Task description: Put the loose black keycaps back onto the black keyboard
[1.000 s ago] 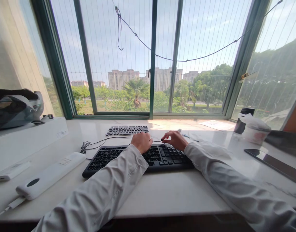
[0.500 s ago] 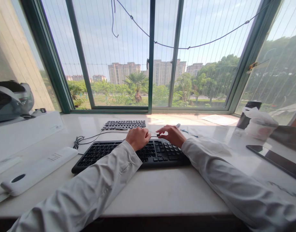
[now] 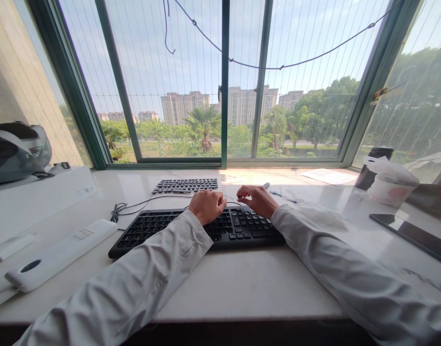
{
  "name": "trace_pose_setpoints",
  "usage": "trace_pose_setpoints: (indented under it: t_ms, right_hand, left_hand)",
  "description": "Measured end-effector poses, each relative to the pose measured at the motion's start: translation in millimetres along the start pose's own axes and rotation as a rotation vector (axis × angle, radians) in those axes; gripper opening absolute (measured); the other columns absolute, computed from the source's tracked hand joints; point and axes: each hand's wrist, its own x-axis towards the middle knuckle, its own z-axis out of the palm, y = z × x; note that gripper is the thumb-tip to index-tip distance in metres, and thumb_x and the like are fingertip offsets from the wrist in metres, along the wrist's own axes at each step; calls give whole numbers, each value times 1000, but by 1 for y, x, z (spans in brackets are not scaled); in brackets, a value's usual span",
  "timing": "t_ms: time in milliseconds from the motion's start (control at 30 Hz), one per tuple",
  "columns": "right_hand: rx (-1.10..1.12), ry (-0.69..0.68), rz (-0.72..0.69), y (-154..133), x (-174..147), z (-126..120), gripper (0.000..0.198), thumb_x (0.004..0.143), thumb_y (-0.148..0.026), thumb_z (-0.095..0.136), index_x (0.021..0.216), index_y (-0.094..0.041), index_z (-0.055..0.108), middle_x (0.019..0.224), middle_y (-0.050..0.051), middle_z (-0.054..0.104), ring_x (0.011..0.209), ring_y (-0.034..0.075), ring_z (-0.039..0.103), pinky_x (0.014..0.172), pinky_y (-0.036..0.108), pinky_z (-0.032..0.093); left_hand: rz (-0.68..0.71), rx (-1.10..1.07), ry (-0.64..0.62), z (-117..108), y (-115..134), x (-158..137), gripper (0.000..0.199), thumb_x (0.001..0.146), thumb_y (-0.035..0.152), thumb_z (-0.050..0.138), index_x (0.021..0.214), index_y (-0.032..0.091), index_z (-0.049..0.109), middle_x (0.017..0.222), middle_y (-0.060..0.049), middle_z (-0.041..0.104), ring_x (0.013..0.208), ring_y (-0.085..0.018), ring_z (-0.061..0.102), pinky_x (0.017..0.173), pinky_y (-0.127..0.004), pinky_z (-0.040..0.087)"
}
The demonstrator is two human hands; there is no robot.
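A black keyboard [image 3: 141,232] lies on the white desk below both hands. Its right end carries raised keys, while the left part shows a grid of key places. My left hand [image 3: 207,206] is closed above its middle, back of the hand towards me, so whatever its fingers hold is hidden. My right hand [image 3: 258,199] hovers above the right part, thumb and fingers pinching a small black piece [image 3: 239,196] that looks like a keycap. Behind the keyboard, small dark keycaps [image 3: 184,185] lie in close rows. A thin black cable [image 3: 166,196] passes behind my left hand.
On the left are a white elongated device [image 3: 62,252] and a white box [image 3: 43,197] with a helmet [image 3: 18,151] on it. On the right lie a phone [image 3: 411,235], a bagged cup [image 3: 393,185], a dark cylinder [image 3: 373,168] and a clear plastic bag [image 3: 321,216].
My right hand has drawn slightly away from the left, and its fingers have curled further round the small black piece. My left hand has hardly moved.
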Motion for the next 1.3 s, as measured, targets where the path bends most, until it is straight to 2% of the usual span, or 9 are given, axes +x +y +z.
trace_pose_setpoints:
  t_ms: [133,300,400,600,767,1000,1133,1300]
  right_hand:
    - [183,12,181,2,1,5,25,75,-41,68,80,-17,63,73,3,69,68,15,63,64,27,48]
    - [585,-144,368,1,4,11,39,74,-54,65,77,-15,63,74,7,71,66,16,65,63,29,52]
    - [723,-162,418,-4,4,12,41,72,-55,67,79,-15,60,75,8,71,69,16,66,67,31,54]
    - [765,-189,428,-7,3,12,41,72,-53,68,84,-15,57,80,9,73,73,17,68,71,33,55]
    - [680,-212,335,-3,2,10,38,76,-48,65,90,-14,59,84,10,73,75,17,68,70,32,54]
    - [343,-213,191,-5,-1,-3,23,77,-34,66,95,-18,67,81,4,74,75,17,69,73,30,51]
    - [134,-182,115,-8,-1,-5,20,79,-35,65,93,-22,70,77,1,74,73,16,68,77,31,49]
    - [82,-162,74,-11,-2,-6,20,82,-37,60,90,-23,72,77,0,74,73,16,67,75,30,48]
  left_hand:
    - [47,-71,28,-3,1,0,34,86,50,46,79,23,65,69,-3,67,67,-20,63,61,-29,41]
    - [128,-230,83,-3,1,0,30,79,50,62,99,28,63,85,3,71,77,-16,65,65,-24,41]
    - [159,-251,121,-1,2,-1,28,79,48,64,99,29,63,92,4,72,82,-16,66,66,-24,41]
    - [141,-207,162,-1,2,-1,24,81,48,62,94,29,68,87,1,73,80,-17,67,66,-25,42]
    - [122,-210,137,-2,1,-1,23,81,49,60,95,32,69,87,2,73,82,-18,67,68,-26,43]
    - [101,-238,72,-1,0,-2,21,83,45,60,96,33,71,91,2,73,86,-17,66,74,-25,43]
    - [105,-260,66,2,0,-1,20,83,44,61,95,33,71,89,4,73,85,-16,66,73,-24,43]
    - [119,-305,55,7,-1,0,20,82,45,60,93,32,72,87,4,74,83,-16,67,73,-24,43]
